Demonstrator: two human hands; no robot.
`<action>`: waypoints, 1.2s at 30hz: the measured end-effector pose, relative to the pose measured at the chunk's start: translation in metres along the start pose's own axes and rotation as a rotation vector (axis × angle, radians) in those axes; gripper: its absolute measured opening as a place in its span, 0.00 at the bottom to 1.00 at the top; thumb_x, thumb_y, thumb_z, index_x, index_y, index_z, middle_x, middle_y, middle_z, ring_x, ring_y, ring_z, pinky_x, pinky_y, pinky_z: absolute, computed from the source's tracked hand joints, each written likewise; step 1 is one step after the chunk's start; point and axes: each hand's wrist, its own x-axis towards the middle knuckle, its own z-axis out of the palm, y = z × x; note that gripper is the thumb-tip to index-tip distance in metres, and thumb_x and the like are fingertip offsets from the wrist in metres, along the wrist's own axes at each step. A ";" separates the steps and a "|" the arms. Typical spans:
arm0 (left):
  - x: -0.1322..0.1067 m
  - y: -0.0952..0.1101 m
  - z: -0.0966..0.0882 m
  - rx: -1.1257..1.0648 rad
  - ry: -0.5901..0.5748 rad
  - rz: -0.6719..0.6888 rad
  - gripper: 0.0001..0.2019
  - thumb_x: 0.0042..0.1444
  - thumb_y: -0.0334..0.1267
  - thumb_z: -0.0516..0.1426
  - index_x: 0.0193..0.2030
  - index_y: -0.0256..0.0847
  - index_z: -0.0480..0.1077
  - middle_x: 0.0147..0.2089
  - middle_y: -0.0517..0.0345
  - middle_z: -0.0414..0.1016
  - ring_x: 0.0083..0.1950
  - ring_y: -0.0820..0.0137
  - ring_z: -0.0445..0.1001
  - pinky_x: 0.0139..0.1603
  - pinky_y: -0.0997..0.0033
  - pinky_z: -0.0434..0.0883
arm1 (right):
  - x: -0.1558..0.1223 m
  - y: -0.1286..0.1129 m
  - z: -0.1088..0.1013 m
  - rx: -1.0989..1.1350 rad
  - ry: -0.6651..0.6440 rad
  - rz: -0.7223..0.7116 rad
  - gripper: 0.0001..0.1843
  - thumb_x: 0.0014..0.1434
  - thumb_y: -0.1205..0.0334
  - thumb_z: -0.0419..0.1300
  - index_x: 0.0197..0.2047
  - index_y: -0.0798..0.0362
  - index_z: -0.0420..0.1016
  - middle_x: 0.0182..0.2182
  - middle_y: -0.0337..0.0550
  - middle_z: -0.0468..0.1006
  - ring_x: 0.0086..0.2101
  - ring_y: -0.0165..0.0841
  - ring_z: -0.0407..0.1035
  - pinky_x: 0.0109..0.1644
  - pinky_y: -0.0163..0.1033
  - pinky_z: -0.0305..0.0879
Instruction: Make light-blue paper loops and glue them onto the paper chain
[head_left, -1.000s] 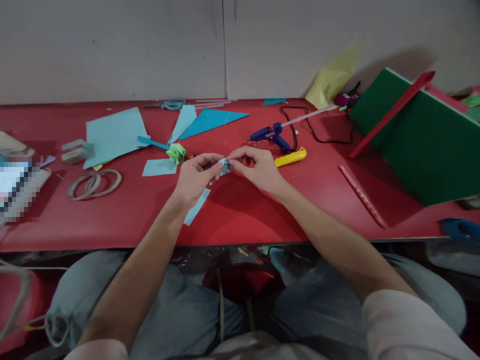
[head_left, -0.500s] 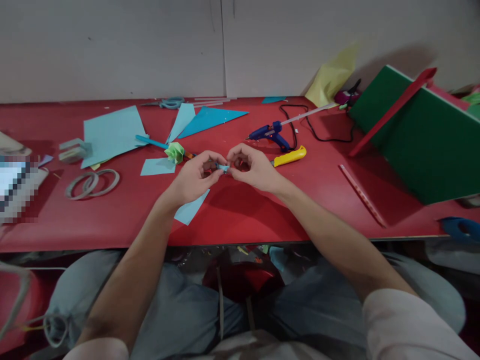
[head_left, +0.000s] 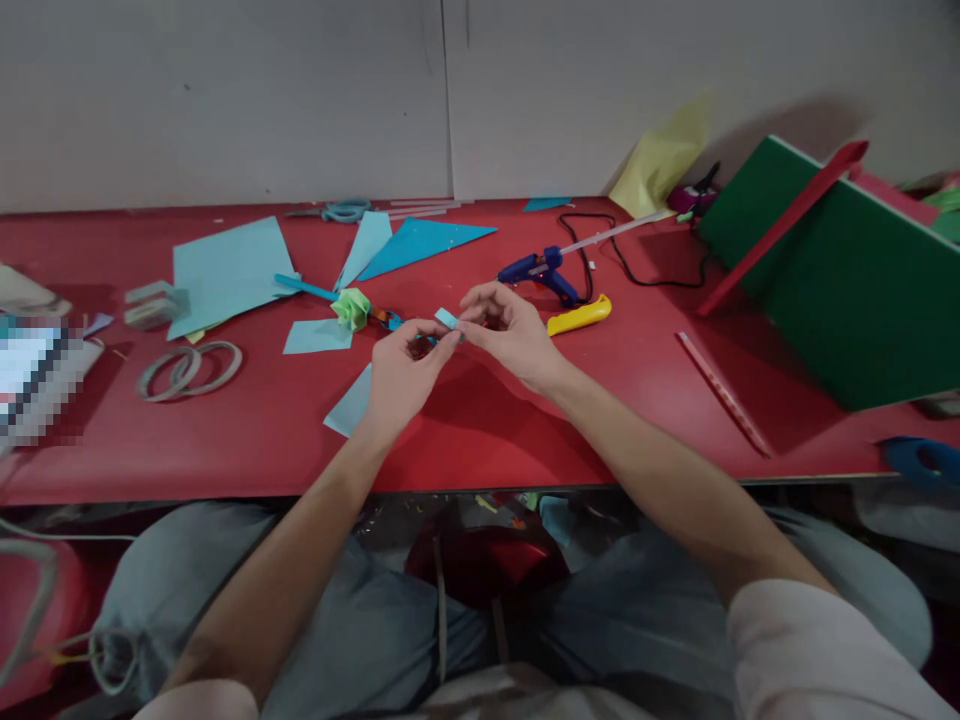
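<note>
A small piece of light blue paper [head_left: 447, 318] is pinched between my two hands above the red table. My left hand [head_left: 405, 370] grips it from the left with thumb and forefinger, and my right hand [head_left: 510, 335] closes on its right side. Fingers hide most of its lower part. Partly under my left hand lies a light blue paper sheet [head_left: 349, 403]. A green paper flower [head_left: 351, 310] on a blue stem [head_left: 306, 287] rests just beyond my left hand. The yellow-handled cutter [head_left: 581, 316] lies beside my right hand.
A blue glue gun [head_left: 541, 270] with a black cord lies behind my hands. Tape rings [head_left: 214, 368], scissors [head_left: 345, 210] and light blue sheets [head_left: 229, 270] are to the left. To the right are a pink-white stick [head_left: 724, 393] and a green board [head_left: 847, 290] leaning with a red strip.
The blue paper piece has turned, so a flat end now shows above my fingertips. My left hand has shifted slightly right and rotated, uncovering a different part of the sheet below.
</note>
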 end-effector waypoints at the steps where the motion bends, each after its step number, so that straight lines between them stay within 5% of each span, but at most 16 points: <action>1: 0.000 0.000 0.001 -0.023 0.015 -0.015 0.13 0.58 0.49 0.67 0.35 0.43 0.77 0.30 0.59 0.77 0.28 0.72 0.70 0.28 0.71 0.65 | 0.000 -0.001 0.001 0.005 0.002 0.008 0.20 0.58 0.49 0.73 0.46 0.48 0.71 0.37 0.37 0.81 0.38 0.29 0.77 0.47 0.38 0.75; 11: 0.001 0.001 0.002 -0.165 0.064 -0.143 0.11 0.53 0.46 0.70 0.37 0.44 0.79 0.20 0.66 0.67 0.20 0.76 0.64 0.21 0.74 0.60 | 0.000 -0.002 0.000 0.017 0.008 0.028 0.20 0.55 0.51 0.75 0.43 0.49 0.73 0.36 0.39 0.85 0.38 0.33 0.81 0.47 0.41 0.79; 17: 0.001 -0.002 -0.001 -0.114 0.069 -0.088 0.10 0.55 0.46 0.70 0.37 0.43 0.81 0.20 0.64 0.69 0.22 0.74 0.66 0.24 0.71 0.65 | 0.000 -0.002 0.000 0.010 0.027 0.064 0.22 0.50 0.48 0.78 0.38 0.51 0.78 0.33 0.41 0.85 0.34 0.34 0.80 0.41 0.42 0.80; 23: 0.006 0.000 -0.006 -0.062 -0.027 -0.042 0.15 0.56 0.52 0.69 0.37 0.41 0.79 0.23 0.61 0.72 0.26 0.72 0.71 0.28 0.72 0.70 | -0.002 -0.001 -0.001 -0.213 0.047 -0.068 0.11 0.57 0.54 0.75 0.39 0.51 0.83 0.36 0.41 0.84 0.34 0.31 0.75 0.42 0.40 0.74; 27: 0.008 -0.005 -0.008 0.010 -0.044 0.020 0.16 0.58 0.53 0.67 0.39 0.40 0.78 0.35 0.54 0.81 0.37 0.67 0.79 0.34 0.71 0.75 | -0.003 -0.006 -0.002 -0.450 0.081 -0.176 0.05 0.59 0.59 0.74 0.36 0.50 0.86 0.38 0.40 0.78 0.32 0.29 0.67 0.39 0.39 0.68; 36: 0.006 -0.015 -0.004 -0.011 0.042 0.045 0.16 0.60 0.52 0.67 0.38 0.40 0.80 0.34 0.54 0.82 0.37 0.67 0.79 0.37 0.70 0.75 | -0.003 -0.003 0.001 -0.422 0.090 -0.162 0.06 0.61 0.58 0.72 0.35 0.50 0.84 0.38 0.40 0.76 0.33 0.29 0.65 0.37 0.39 0.63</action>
